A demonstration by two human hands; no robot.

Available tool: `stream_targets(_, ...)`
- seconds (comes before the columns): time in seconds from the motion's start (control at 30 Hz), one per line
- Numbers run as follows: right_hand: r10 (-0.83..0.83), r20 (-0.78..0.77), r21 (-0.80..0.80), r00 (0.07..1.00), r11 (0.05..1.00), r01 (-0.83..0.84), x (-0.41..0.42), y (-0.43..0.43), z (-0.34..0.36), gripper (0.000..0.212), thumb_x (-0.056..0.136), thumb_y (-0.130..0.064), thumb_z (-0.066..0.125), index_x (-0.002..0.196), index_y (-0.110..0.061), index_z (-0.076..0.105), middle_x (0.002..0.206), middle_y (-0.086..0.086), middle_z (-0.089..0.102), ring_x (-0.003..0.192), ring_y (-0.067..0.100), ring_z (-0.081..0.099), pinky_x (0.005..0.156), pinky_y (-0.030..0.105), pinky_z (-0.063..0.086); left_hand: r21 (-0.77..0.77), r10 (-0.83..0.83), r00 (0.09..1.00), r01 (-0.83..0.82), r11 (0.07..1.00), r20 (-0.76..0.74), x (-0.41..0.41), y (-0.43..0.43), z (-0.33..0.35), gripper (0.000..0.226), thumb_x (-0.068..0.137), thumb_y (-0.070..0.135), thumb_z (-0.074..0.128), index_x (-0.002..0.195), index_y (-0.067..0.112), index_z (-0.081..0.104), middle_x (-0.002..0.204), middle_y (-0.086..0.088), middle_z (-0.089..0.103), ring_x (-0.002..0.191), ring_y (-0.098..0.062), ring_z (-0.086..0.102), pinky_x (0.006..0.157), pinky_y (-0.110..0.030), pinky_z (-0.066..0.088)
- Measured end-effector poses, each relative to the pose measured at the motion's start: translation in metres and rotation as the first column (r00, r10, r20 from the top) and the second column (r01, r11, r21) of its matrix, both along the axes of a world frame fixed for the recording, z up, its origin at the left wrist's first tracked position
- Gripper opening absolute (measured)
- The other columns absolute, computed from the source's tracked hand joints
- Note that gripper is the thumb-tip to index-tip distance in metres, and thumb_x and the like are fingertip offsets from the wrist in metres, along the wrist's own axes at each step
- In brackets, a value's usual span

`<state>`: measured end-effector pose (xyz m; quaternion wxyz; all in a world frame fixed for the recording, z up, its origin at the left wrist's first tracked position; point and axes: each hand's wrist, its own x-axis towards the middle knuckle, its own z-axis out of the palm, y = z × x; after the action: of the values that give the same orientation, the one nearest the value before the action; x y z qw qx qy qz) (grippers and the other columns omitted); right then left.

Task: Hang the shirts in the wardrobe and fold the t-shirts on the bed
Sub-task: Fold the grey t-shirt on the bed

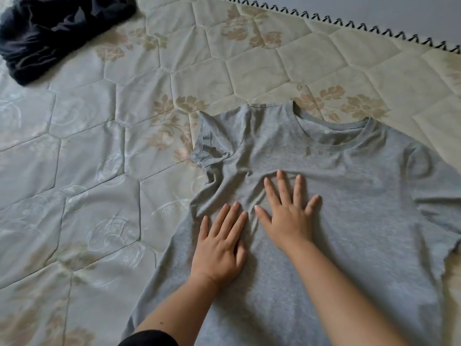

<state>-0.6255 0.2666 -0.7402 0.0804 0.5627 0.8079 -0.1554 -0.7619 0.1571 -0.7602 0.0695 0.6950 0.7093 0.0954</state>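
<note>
I press both hands, left hand (220, 248) and right hand (289, 216), flat and open on the grey t-shirt (336, 208) lying centre-right on the bed (74, 158); its bunched left sleeve (212, 148) risks folding in creased.

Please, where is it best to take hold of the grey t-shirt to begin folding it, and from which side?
Probably the bunched sleeve of the grey t-shirt, pinched at its hem from the person's left side by the left hand. Its folds stand up off the bed, giving an edge to catch; the chest lies flat under the right hand.
</note>
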Motion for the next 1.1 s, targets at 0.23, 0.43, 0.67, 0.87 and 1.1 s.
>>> stream_targets(0.23, 0.016, 0.047, 0.017, 0.999, 1.000, -0.017, -0.026, 0.036, 0.001, 0.065, 0.092, -0.062, 0.007, 0.145, -0.035, -0.018, 0.152, -0.004, -0.029, 0.139, 0.037, -0.027, 0.104, 0.069, -0.009, -0.051, 0.003, 1.000, -0.002, 0.999, 0.006, 0.001, 0.000, -0.002, 0.065, 0.081, 0.037, 0.041, 0.145, 0.025, 0.032, 0.153, 0.003, 0.029, 0.141, -0.015, 0.022, 0.110, -0.047, 0.016)
stream_targets(0.43, 0.015, -0.016, 0.078, 1.000, 0.997, -0.014, -0.010, 0.015, -0.006, 0.070, 0.075, -0.060, -0.014, 0.140, -0.034, -0.018, 0.148, -0.009, -0.029, 0.135, 0.021, -0.031, 0.104, 0.058, -0.017, -0.044, -0.002, 1.000, 0.002, 0.999, -0.012, 0.002, 0.000, -0.001, 0.065, 0.081, 0.037, 0.041, 0.145, 0.024, 0.034, 0.153, 0.002, 0.030, 0.141, -0.015, 0.021, 0.111, -0.046, 0.014)
stream_targets(0.67, -0.092, -0.031, 0.146, 0.995, 0.985, 0.096, 0.039, -0.019, -0.011, 0.067, 0.083, -0.056, 0.000, 0.145, -0.030, -0.001, 0.153, -0.009, -0.010, 0.141, 0.017, -0.011, 0.108, 0.060, -0.004, -0.048, -0.009, 0.999, 0.007, 0.999, -0.040, 0.003, -0.001, -0.001, 0.064, 0.083, 0.039, 0.038, 0.145, 0.023, 0.033, 0.153, 0.002, 0.030, 0.141, -0.017, 0.020, 0.115, -0.049, 0.015)
stream_targets(0.87, -0.274, -0.039, 0.170, 0.961, 0.946, 0.276, 0.104, -0.041, -0.013, 0.067, 0.082, -0.057, 0.003, 0.143, -0.029, 0.003, 0.152, -0.011, -0.005, 0.146, 0.022, 0.005, 0.111, 0.060, 0.004, -0.044, 0.001, 1.000, -0.001, 0.999, -0.001, 0.001, -0.001, -0.001, 0.064, 0.086, 0.039, 0.032, 0.147, 0.024, 0.026, 0.155, 0.004, 0.020, 0.142, -0.013, 0.009, 0.114, -0.048, 0.009)
stream_targets(1.1, -0.416, -0.053, 0.199, 0.908, 0.887, 0.417, 0.171, -0.065, -0.009, 0.067, 0.087, -0.046, 0.023, 0.142, -0.013, 0.041, 0.151, 0.009, 0.032, 0.139, 0.034, 0.030, 0.107, 0.060, 0.021, -0.094, 0.007, 1.000, -0.005, 0.996, 0.022, 0.002, 0.000, 0.004, 0.066, 0.085, 0.044, 0.019, 0.149, 0.028, 0.015, 0.155, 0.010, 0.004, 0.143, -0.008, -0.003, 0.115, -0.042, -0.004)
